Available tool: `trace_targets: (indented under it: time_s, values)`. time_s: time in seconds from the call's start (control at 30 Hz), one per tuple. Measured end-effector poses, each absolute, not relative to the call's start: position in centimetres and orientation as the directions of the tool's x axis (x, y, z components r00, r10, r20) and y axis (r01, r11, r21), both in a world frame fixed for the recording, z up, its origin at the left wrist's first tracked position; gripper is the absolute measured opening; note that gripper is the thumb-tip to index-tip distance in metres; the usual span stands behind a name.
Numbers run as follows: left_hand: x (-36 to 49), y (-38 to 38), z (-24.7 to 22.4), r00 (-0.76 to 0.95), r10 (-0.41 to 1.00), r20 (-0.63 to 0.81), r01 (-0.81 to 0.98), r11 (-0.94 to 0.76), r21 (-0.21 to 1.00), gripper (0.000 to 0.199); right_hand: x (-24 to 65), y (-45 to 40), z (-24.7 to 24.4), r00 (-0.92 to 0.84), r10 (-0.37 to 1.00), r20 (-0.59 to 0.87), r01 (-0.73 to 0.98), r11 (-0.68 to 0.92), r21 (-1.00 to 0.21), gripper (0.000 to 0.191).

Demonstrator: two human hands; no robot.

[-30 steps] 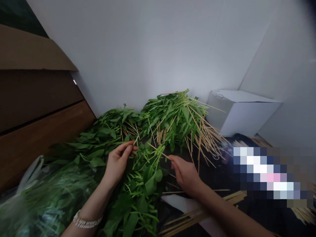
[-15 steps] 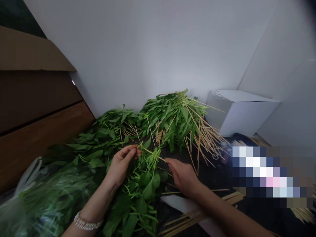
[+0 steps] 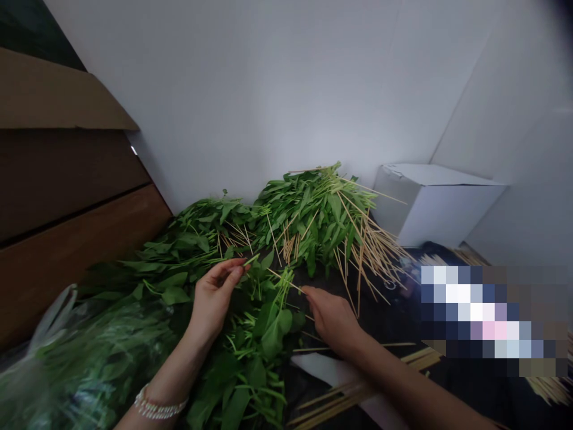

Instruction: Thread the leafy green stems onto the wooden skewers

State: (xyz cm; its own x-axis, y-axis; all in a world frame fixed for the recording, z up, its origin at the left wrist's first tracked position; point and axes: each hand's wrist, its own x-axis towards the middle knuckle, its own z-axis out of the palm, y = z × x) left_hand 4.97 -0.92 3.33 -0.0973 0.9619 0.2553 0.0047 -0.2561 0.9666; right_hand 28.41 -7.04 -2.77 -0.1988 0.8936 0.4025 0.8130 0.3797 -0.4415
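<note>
Between the thumb and fingers of my left hand (image 3: pixel 219 292) is a green stem (image 3: pixel 251 260), its cut end pointing up and right. My right hand (image 3: pixel 331 310) pinches a thin wooden skewer (image 3: pixel 295 285) near one end. Several leafy stems (image 3: pixel 283 292) are threaded on that skewer, their leaves hanging down. The skewer's bare tip points toward my left hand, apart from the stem there. Beneath both hands lies a heap of loose leafy greens (image 3: pixel 242 388).
Skewered greens (image 3: pixel 308 215) are piled against the white wall. A plastic bag of greens (image 3: pixel 102 358) sits at left beside a cardboard box (image 3: pixel 67 155). Loose skewers (image 3: pixel 335 406) lie at lower right, and a white box (image 3: pixel 447 203) stands behind.
My left hand has drawn slightly left and up with its stem, away from the skewer tip, which now shows bare. My right hand has barely shifted.
</note>
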Motion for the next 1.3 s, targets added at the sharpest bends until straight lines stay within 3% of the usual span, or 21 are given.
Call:
trace_targets:
  time_s: [0.23, 0.37, 0.5, 0.67, 0.87, 1.03, 1.17, 1.3]
  values:
    - [4.9, -0.7, 3.2, -0.072, 0.977, 0.202, -0.181, -0.212, 0.96, 0.036, 28.4, -7.1, -2.7, -0.259, 0.886, 0.385, 0.797, 0.421, -0.432, 0.037]
    - [5.1, -1.1, 3.4, 0.03, 0.991, 0.13, -0.264, -0.117, 0.957, 0.035, 28.1, -7.6, -1.7, -0.389, 0.888, 0.245, 0.83, 0.453, -0.325, 0.043]
    - [4.9, -1.6, 4.0, 0.155, 0.987, 0.037, -0.444, 0.036, 0.895, 0.031, 27.8, -7.6, -1.2, -0.393, 0.915, 0.09, 0.888, 0.403, -0.222, 0.044]
    - [4.7, -1.9, 4.9, 0.256, 0.966, -0.016, -0.579, 0.167, 0.798, 0.035, 27.8, -7.6, -1.1, -0.354, 0.931, 0.093, 0.904, 0.366, -0.219, 0.042]
    - [4.7, -1.1, 5.0, 0.223, 0.972, -0.075, -0.677, 0.21, 0.706, 0.03, 28.0, -7.8, -1.2, -0.302, 0.933, 0.195, 0.881, 0.351, -0.318, 0.04]
    - [4.6, -0.4, 4.2, 0.211, 0.969, -0.13, -0.689, 0.242, 0.683, 0.026, 28.5, -7.4, -2.1, -0.208, 0.887, 0.412, 0.803, 0.396, -0.446, 0.036]
    - [4.6, -0.3, 3.7, 0.118, 0.975, -0.19, -0.628, 0.222, 0.746, 0.017, 28.5, -7.4, -2.2, -0.175, 0.794, 0.583, 0.706, 0.513, -0.488, 0.032]
    - [5.0, -0.6, 3.4, 0.024, 0.985, -0.169, -0.478, 0.16, 0.864, 0.012, 28.2, -7.8, -1.9, -0.252, 0.741, 0.623, 0.67, 0.598, -0.44, 0.033]
